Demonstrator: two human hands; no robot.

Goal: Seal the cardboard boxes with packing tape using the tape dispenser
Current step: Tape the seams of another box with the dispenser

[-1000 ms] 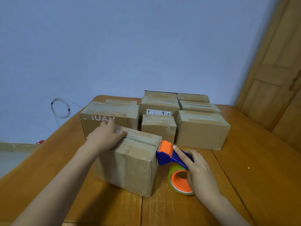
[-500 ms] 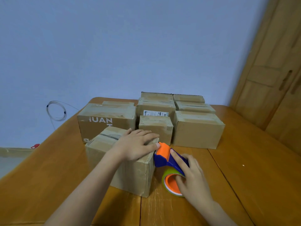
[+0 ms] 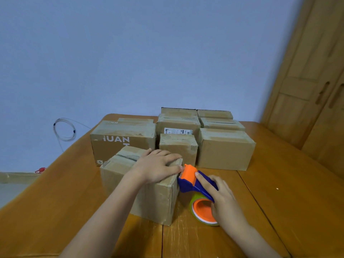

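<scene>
1. My left hand [image 3: 158, 167] lies flat, fingers straight, pressing the top right edge of the near cardboard box [image 3: 145, 190] at the frame's centre.
2. My right hand [image 3: 221, 196] grips the blue and orange tape dispenser [image 3: 191, 181], index finger stretched along its top; its orange head touches the box's upper right edge.
3. The tape roll [image 3: 202, 211] hangs under my right palm, just beside the box.
4. Behind, above centre, other cardboard boxes [image 3: 225, 148] cluster on the wooden tabletop [image 3: 279, 192].
5. A coiled cable [image 3: 64, 129] hangs at left.
</scene>
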